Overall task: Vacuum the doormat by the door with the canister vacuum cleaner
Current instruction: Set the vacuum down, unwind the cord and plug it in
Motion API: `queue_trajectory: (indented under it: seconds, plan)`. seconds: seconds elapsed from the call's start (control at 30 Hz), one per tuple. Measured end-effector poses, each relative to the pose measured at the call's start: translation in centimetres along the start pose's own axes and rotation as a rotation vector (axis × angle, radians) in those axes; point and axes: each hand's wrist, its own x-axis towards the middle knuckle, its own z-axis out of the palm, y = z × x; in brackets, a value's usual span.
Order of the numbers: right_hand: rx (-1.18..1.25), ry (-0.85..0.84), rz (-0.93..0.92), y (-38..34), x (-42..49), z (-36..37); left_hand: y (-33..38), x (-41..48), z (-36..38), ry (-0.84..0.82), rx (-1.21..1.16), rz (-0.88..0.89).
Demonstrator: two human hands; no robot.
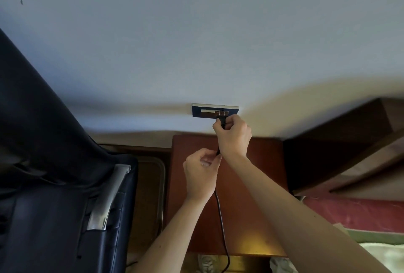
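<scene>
1. The pale wall point(196, 43) fills the upper half of the view.
2. A black leather chair point(43, 163) with a chrome armrest point(109, 196) stands at the left, close to the wall.
3. A red-brown wooden cabinet point(258, 185) sits against the wall under the socket, with a dark wooden shelf point(338, 141) to its right.
4. The right hand point(234, 137) is raised to the wall, fingers curled tight round the plug.
5. The left hand point(200, 172) is just below it, pinching the cord between thumb and fingers.
6. The black power cord point(220, 218) hangs from both hands down across the cabinet.
7. The socket plate point(203, 111), dark blue, is mounted low on the wall.
8. The black plug point(221, 120) meets the plate's right-hand outlet; I cannot tell if it is fully seated.
</scene>
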Motion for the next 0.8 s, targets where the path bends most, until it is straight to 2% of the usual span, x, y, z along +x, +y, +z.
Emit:
queue_trajectory:
  seconds: [0.27, 0.57, 0.8]
  plan:
    - [-0.066, -0.045, -0.037, -0.6, 0.9, -0.2, -0.6, 0.4, 1.0, -0.002, -0.085, -0.035]
    - [-0.089, -0.054, 0.031, -1.6, 1.6, 0.1, -0.6, 1.1, 1.1, 0.044, -0.17, -0.077]
    - [-0.119, -0.046, 0.052, -2.0, 1.5, 0.1, -0.6, 1.5, 0.3, 0.023, -0.06, -0.039]
